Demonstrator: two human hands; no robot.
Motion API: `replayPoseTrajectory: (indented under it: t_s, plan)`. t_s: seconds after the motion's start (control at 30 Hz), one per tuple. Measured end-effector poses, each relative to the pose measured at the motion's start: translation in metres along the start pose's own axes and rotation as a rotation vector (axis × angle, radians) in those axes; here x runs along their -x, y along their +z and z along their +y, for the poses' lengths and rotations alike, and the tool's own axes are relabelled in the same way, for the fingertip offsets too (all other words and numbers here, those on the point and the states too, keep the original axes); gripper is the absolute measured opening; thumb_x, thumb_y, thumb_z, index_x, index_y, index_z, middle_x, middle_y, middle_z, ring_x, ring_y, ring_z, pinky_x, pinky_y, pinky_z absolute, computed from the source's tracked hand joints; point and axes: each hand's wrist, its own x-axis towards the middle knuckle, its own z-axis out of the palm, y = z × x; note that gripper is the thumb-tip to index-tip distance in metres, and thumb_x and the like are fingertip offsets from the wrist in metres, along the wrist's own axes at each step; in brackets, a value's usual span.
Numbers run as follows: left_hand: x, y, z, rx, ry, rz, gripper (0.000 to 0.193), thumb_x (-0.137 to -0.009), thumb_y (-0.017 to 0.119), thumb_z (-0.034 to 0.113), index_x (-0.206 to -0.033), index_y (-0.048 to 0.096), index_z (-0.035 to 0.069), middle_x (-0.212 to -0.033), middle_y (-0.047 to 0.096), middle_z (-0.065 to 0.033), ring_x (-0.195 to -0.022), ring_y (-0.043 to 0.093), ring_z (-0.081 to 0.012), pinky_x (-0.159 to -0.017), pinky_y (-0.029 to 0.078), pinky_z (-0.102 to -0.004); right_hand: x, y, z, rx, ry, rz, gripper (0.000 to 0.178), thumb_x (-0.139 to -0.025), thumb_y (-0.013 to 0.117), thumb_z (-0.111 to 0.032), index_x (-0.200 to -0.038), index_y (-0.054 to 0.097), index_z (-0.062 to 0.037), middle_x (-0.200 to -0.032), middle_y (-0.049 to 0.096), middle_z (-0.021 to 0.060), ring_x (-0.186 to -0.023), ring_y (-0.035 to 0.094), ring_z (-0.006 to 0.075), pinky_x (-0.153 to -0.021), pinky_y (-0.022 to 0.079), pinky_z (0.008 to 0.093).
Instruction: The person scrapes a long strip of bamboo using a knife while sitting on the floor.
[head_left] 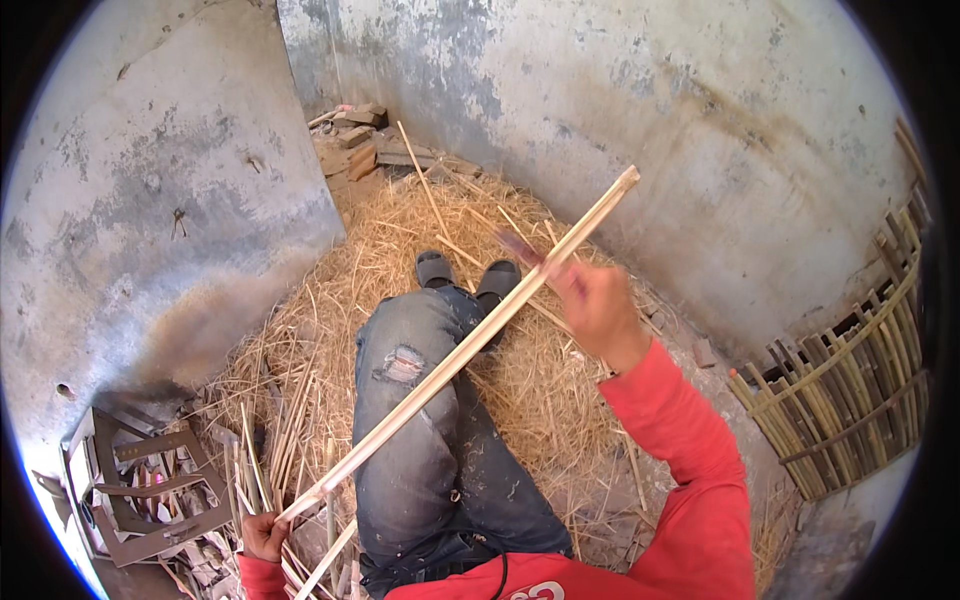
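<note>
A long pale split bamboo strip point(430, 388) slants across my lap from lower left to upper right. Its lower end is gripped by my left hand point(264, 536), fingers closed around it. My right hand point(601, 312), in a red sleeve, is closed on a knife near the strip's upper end. The knife's dark blade point(517, 245) is smeared by motion and lies across the strip; its handle is hidden in the fist. Beneath the strip are my legs in worn blue jeans point(410, 440), with dark sandals point(433, 268) beyond them.
Bamboo shavings point(540, 400) cover the floor, with loose strips point(422, 180) among them. A slatted bamboo basket point(850, 395) stands at the right wall. On the left is a brown frame point(150, 500) beside more strips. Bricks point(355, 130) lie in the far corner between peeling walls point(600, 90).
</note>
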Motion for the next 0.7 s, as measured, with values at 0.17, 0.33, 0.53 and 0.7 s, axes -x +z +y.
replayPoseTrajectory:
  t_s: [0.17,0.33,0.53,0.7]
  plan:
    - [-0.001,0.000,0.003,-0.049,0.041,0.042,0.049,-0.093,0.066,0.038,-0.061,0.063,0.001,-0.050,0.056,-0.0087,-0.045,0.054,-0.0211,-0.052,0.041,-0.0356,-0.043,-0.040,0.052,0.153,0.223,0.306,0.058,-0.105,0.053,-0.043,-0.071,0.058,0.0027,-0.053,0.041,0.0165,-0.047,0.040,0.0241,-0.049,0.034,0.0433]
    - [0.000,0.001,0.008,-0.141,0.085,0.089,0.054,-0.094,0.064,0.041,-0.057,0.056,0.002,-0.048,0.050,-0.0125,-0.044,0.050,-0.0289,-0.051,0.037,-0.0403,-0.025,-0.018,0.031,0.089,0.137,0.210,0.060,-0.105,0.053,-0.045,-0.068,0.058,0.0017,-0.051,0.041,0.0157,-0.046,0.042,0.0253,-0.049,0.034,0.0436]
    - [-0.003,0.006,-0.002,-0.354,0.180,0.240,0.051,-0.095,0.059,0.041,-0.061,0.050,0.003,-0.054,0.043,-0.0179,-0.050,0.042,-0.0386,-0.055,0.032,-0.0456,-0.031,-0.040,0.041,0.167,0.194,0.224,0.059,-0.105,0.053,-0.043,-0.066,0.058,0.0001,-0.049,0.044,0.0134,-0.044,0.044,0.0258,-0.047,0.034,0.0433]
    - [0.010,0.005,-0.018,-0.362,0.227,0.347,0.059,-0.098,0.055,0.046,-0.062,0.040,0.003,-0.057,0.037,-0.0173,-0.053,0.040,-0.0360,-0.055,0.028,-0.0453,-0.016,-0.024,0.024,0.121,0.033,0.117,0.059,-0.105,0.053,-0.043,-0.064,0.059,-0.0007,-0.049,0.045,0.0132,-0.043,0.044,0.0251,-0.046,0.034,0.0428]
